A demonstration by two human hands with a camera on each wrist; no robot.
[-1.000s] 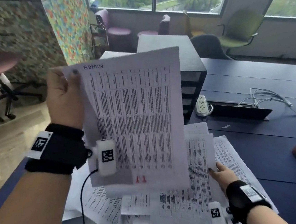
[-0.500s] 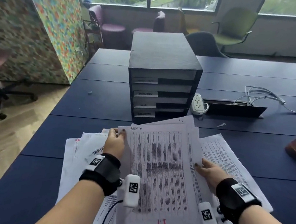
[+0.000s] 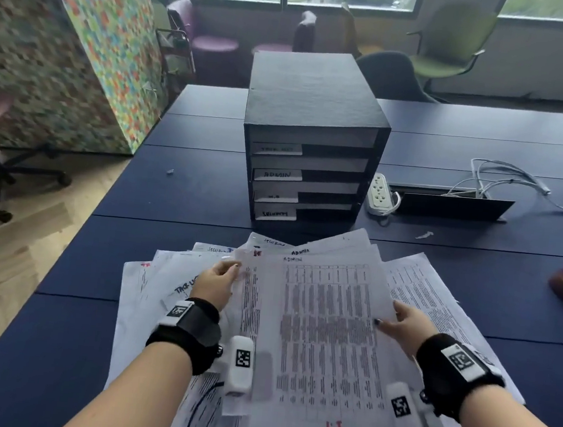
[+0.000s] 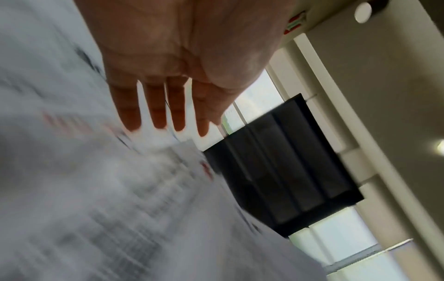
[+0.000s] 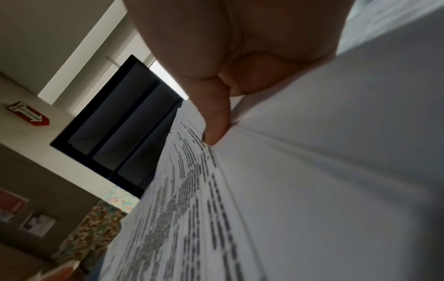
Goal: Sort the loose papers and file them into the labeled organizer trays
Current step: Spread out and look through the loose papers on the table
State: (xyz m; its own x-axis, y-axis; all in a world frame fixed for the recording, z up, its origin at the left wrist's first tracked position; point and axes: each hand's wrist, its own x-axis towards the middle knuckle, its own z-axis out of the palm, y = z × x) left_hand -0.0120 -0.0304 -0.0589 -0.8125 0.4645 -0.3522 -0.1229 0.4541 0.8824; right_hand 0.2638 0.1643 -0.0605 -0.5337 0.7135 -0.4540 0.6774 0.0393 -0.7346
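Papers [image 3: 313,337] lie in a messy pile on the table [image 3: 66,330], near the black organizer [image 3: 311,140]. Left hand [image 3: 215,281] is flat, fingers straight. Right hand [image 3: 407,323] pinches the top ADMIN sheet. Sorting has begun; next, I think, slide it into the ADMIN tray [image 3: 307,176]

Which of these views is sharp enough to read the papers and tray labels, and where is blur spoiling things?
Head view: mostly sharp; ADMIN reads on the top sheet and on one organizer tray label, other labels too faint, room edges bowed by the wide lens. Left wrist view: papers heavily motion-smeared, left hand backlit by the window. Right wrist view: print near the right hand thumb legible as rows only, softer toward the bottom.
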